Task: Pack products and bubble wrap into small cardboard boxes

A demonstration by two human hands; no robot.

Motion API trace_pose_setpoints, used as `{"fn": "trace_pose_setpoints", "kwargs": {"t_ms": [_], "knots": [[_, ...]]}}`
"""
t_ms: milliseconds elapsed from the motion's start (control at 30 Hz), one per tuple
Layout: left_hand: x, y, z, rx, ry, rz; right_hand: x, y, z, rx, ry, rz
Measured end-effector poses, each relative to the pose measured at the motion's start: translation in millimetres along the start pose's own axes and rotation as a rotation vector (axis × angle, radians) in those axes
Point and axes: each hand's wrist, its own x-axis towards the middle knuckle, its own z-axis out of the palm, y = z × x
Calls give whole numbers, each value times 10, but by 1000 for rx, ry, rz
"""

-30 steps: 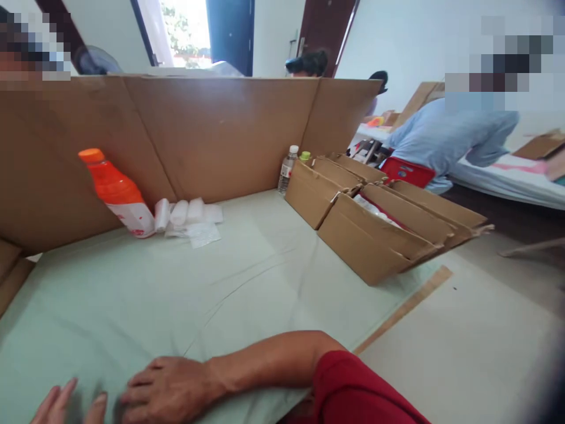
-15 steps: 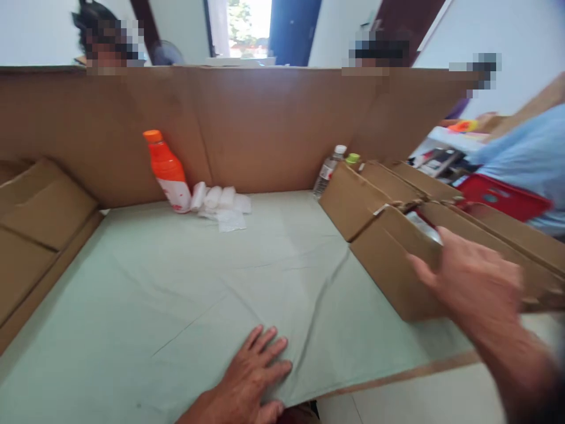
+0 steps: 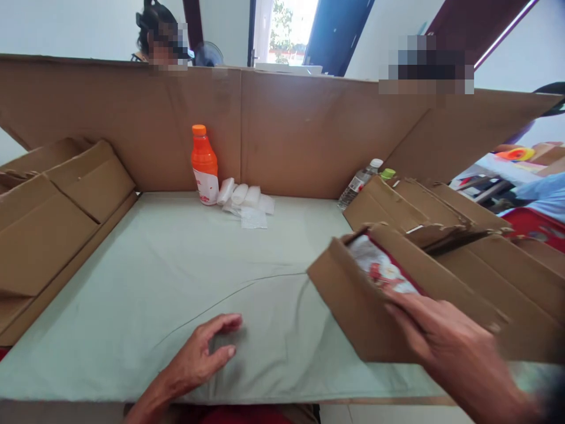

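Observation:
My right hand [image 3: 445, 338] grips the near wall of a cardboard box [image 3: 397, 330] on the right, thumb outside and fingers over the rim. Inside that box lies a white and red printed packet [image 3: 379, 265], beside the fingers; some fingertips are hidden. My left hand [image 3: 198, 353] is over the green cloth [image 3: 176, 265] at the front, holding nothing, with thumb and curved fingers apart.
An orange bottle [image 3: 205, 168] and white rolls of thin plastic [image 3: 242, 197] stand by the cardboard partition [image 3: 304, 135]. A clear bottle [image 3: 359, 184] leans behind more cardboard boxes [image 3: 397, 203] on the right. Another box [image 3: 66, 206] sits left. People are beyond the partition.
The box under my right hand has shifted left and towards me, away from its neighbours, showing the packet inside. My left hand has gone from lying flat to curved and further left.

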Motion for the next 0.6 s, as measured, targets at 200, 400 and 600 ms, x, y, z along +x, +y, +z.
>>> {"fn": "trace_pose_setpoints", "kwargs": {"t_ms": [200, 400, 600], "knots": [[-37, -180, -278, 13, 375, 55, 741, -986, 406, 211, -264, -367], [-119, -288, -435, 15, 515, 43, 717, -919, 561, 342, 17, -161], [185, -356, -495, -44, 590, 11, 20, -559, 999, 471, -147, 460]]}}
